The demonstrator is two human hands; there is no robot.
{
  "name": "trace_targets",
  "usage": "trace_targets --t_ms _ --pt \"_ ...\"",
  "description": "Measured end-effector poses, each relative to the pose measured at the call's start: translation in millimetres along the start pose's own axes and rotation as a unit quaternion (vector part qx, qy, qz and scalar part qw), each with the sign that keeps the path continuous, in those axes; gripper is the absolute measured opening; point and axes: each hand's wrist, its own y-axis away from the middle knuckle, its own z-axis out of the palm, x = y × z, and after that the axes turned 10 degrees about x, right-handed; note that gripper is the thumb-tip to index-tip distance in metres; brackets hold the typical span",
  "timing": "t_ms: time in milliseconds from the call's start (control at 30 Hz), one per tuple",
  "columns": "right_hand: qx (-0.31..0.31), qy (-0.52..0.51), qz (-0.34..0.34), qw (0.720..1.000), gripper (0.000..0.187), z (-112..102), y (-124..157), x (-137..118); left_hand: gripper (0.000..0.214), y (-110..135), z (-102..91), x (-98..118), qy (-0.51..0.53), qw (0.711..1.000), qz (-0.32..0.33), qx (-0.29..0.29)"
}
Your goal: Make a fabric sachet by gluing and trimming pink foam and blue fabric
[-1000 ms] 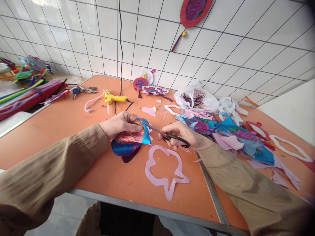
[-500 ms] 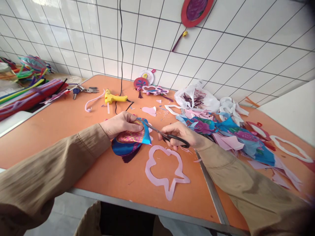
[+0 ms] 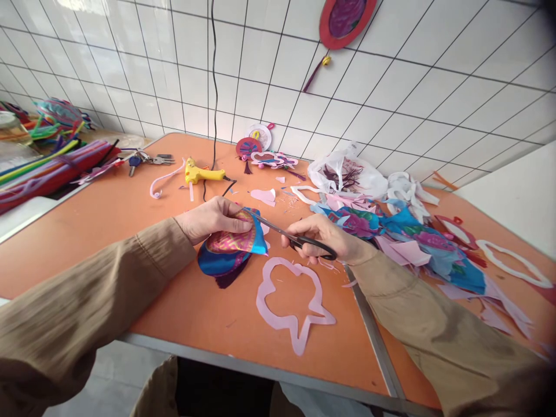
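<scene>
Head view, left to right: the left hand [image 3: 212, 219] pinches the rounded blue-and-magenta patterned fabric piece [image 3: 230, 252] just above the orange table [image 3: 130, 231], fingers closed on its top edge. The black-handled scissors [image 3: 286, 236] bite at that edge, the right hand [image 3: 324, 234] curled through the loops. Barely a shift this past second, so I'd call it slow, careful cutting.

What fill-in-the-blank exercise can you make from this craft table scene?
1. The left hand pinches a blue and pink patterned fabric piece above the ___ table.
2. The right hand works black-handled metal ___ at the fabric piece's edge.
3. The plastic glue gun beyond the left hand is coloured ___.
Missing words: orange; scissors; yellow.
</scene>
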Motion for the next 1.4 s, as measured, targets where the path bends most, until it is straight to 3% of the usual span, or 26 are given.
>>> trace_targets --t_ms 800,1267,1400 --pt "-0.010 0.036 -0.003 0.999 0.062 -1.9 -0.3 -5.5 0.017 2.3 -2.5 2.8 0.028 0.999 -0.028 -0.014" --pt "-0.018 0.011 0.001 1.000 0.064 -0.3 -1.6 -2.4 0.022 2.3 1.9 3.0 0.037 0.999 -0.020 0.006" --pt "-0.033 0.009 -0.006 0.999 0.057 0.3 -2.2 0.0 0.021 2.1 2.0 2.2 0.022 1.000 -0.018 -0.011"
